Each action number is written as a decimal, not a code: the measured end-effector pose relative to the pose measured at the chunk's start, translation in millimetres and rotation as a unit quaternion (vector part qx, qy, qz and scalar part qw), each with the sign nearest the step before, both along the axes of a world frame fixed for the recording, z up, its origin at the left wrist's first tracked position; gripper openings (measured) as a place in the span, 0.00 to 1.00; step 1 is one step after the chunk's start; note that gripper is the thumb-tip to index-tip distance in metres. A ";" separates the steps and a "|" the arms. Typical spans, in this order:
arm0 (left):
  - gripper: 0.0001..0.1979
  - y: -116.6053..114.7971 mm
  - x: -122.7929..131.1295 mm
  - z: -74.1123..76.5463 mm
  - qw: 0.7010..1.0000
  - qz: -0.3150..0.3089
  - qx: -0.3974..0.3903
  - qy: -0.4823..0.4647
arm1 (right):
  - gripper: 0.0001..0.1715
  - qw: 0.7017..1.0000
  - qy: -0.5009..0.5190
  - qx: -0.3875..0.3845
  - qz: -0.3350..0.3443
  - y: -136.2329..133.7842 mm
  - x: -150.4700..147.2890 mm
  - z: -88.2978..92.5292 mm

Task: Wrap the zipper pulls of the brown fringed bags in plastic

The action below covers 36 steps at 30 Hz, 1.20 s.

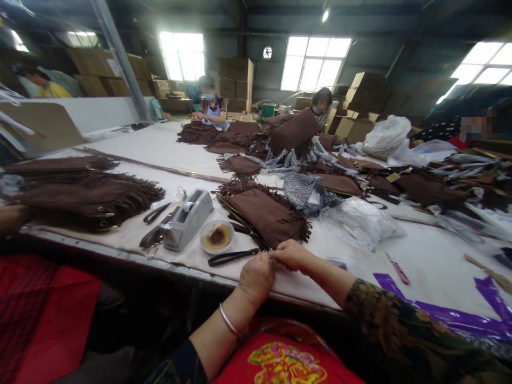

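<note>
The left hand (256, 276) and right hand (293, 255) pinch together on a small fitting (271, 257), too tiny to identify, at the corner of the brown suede fringed pouch (269, 216) just beyond them, and a jerk could tip the round white paste dish (217, 237) to their left onto it.

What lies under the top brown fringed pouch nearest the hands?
Under the top pouch, edges and fringe of more brown pouches show at its left. Their number and faces are covered.
</note>
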<state>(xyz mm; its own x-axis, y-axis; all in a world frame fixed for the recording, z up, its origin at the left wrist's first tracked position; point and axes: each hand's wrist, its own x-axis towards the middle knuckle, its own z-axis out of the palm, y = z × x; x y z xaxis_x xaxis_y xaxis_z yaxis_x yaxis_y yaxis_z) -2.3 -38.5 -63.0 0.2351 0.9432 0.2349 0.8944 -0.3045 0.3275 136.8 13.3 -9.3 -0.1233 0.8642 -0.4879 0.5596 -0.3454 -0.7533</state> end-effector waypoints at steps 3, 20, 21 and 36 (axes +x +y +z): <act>0.11 0.7 -1.7 2.3 1.000 0.004 -0.002 -0.017 | 0.15 0.999 0.028 0.018 0.010 -4.2 3.3 -2.4; 0.12 7.0 -12.3 11.3 1.000 0.005 0.007 -0.020 | 0.11 0.983 0.152 0.096 -0.031 -26.3 5.3 -1.1; 0.13 6.0 -12.7 10.4 1.000 0.004 0.009 -0.006 | 0.12 0.986 0.138 0.089 -0.034 -23.9 3.7 -2.3; 0.11 4.5 -16.5 -6.2 0.998 -0.009 0.058 0.036 | 0.21 0.994 0.103 -0.014 0.034 -7.8 -1.1 -10.9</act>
<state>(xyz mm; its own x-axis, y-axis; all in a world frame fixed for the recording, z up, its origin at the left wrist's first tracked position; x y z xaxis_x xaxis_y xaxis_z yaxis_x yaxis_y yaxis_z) -18.8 -34.0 -69.2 0.2717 0.9062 0.3240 0.9085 -0.3526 0.2244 135.7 5.5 -20.2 -0.2813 0.8369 -0.4696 0.4174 -0.3339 -0.8452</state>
